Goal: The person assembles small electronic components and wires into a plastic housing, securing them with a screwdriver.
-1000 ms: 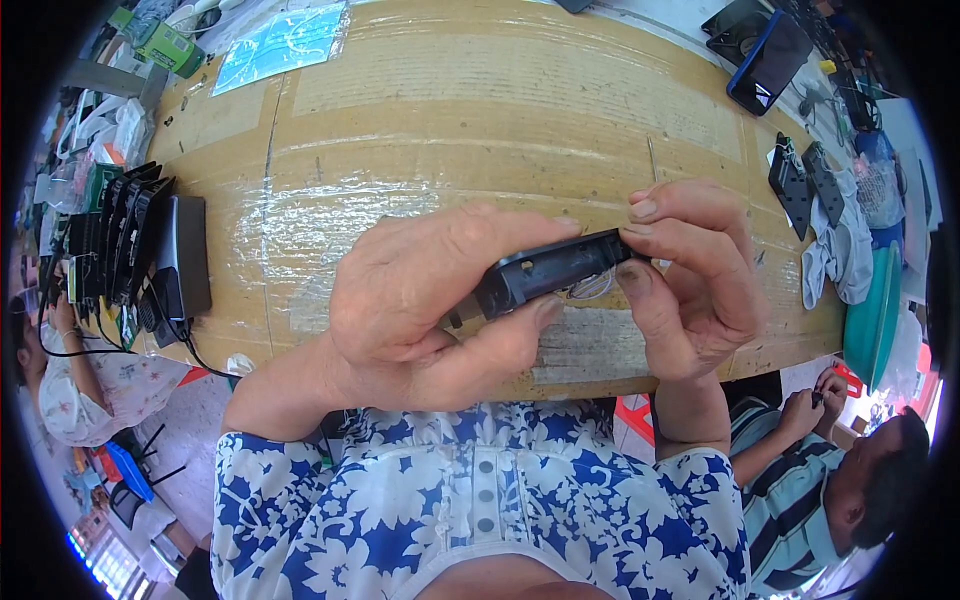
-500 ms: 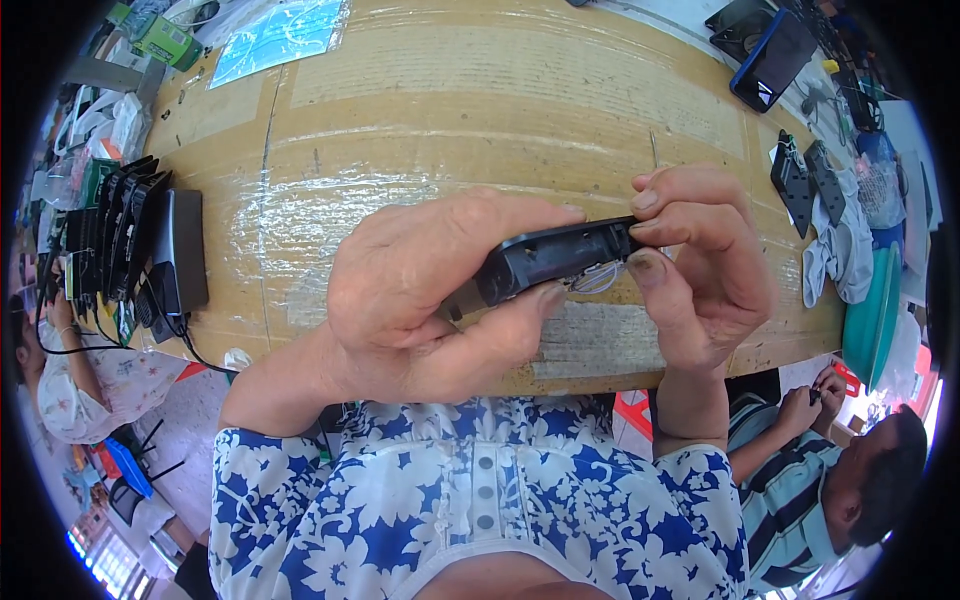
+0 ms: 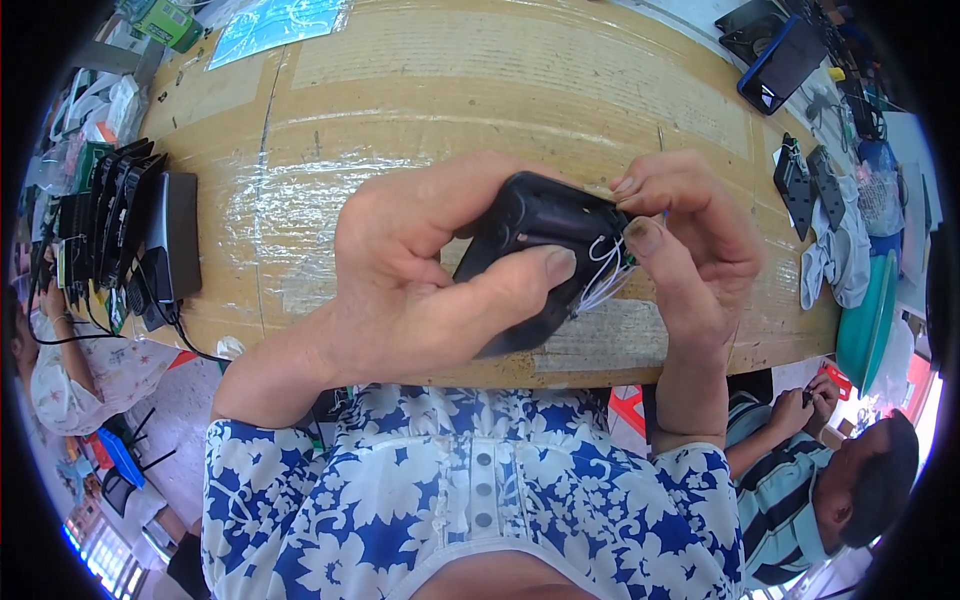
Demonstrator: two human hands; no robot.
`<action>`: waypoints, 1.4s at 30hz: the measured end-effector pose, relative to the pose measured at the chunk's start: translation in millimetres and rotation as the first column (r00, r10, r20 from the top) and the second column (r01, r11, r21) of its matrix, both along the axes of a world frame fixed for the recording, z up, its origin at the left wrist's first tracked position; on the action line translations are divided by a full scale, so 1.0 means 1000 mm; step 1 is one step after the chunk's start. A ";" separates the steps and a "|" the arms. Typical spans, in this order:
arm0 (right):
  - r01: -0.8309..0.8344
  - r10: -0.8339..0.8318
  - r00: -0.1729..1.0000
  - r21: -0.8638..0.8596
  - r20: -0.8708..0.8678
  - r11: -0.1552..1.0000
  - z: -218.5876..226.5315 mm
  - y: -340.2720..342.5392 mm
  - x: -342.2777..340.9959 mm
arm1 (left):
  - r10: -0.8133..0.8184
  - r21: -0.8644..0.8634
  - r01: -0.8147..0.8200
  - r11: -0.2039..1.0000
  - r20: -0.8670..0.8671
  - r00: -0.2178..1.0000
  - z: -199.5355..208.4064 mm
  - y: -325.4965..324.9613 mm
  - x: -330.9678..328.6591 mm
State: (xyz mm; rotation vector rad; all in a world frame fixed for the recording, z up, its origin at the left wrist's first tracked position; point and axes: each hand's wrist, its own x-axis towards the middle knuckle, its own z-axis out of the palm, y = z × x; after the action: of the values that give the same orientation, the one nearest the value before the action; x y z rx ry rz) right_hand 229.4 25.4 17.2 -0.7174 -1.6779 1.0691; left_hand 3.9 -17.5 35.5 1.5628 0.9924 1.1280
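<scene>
Between my hands, above the table, is a black plastic housing (image 3: 535, 225) with its hollow inner side tilted toward me. My left hand (image 3: 430, 260) grips it, fingers behind and thumb pressed on the inside. Thin white wires (image 3: 604, 275) loop out of its right end. At that end my right hand (image 3: 690, 235) is closed, its thumb and fingertips pinching the housing's edge close to the wires. A bit of green shows beside the right thumb; what it belongs to is hidden.
The table (image 3: 400, 100) is covered in taped brown cardboard. Several black panels (image 3: 120, 215) stand at the left beside a grey box (image 3: 180, 235). A blue-edged phone (image 3: 783, 65), black parts (image 3: 795, 185) and a teal basin (image 3: 868, 320) lie right. A co-worker in stripes (image 3: 790, 480) sits at right.
The housing has turned so that its inner side faces me more fully, and more of the white wires shows. Both hands keep hold of it.
</scene>
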 end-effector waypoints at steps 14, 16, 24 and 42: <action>-0.032 0.013 0.996 -0.220 -0.089 0.975 -0.005 -0.004 -0.001 | 0.057 -0.278 -0.023 0.960 0.112 0.992 0.000 -0.001 0.003; -0.021 0.010 0.997 -0.155 -0.072 0.988 -0.008 -0.004 -0.001 | 0.059 -0.297 -0.017 0.955 0.135 0.989 -0.001 0.000 0.003; -0.017 0.011 0.998 -0.100 -0.066 0.995 -0.009 -0.003 -0.002 | 0.079 -0.320 -0.021 0.947 0.171 0.982 -0.003 -0.001 0.003; 0.038 -0.043 0.991 -0.046 -0.127 0.998 0.001 -0.014 -0.004 | 0.022 0.294 0.058 0.954 -0.260 0.965 0.002 -0.001 -0.001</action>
State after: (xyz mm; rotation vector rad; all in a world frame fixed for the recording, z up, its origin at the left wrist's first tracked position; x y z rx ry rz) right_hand 224.9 11.6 18.4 -0.6933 -1.5297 1.1023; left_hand 2.5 -18.8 37.7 2.0014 1.0084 1.1180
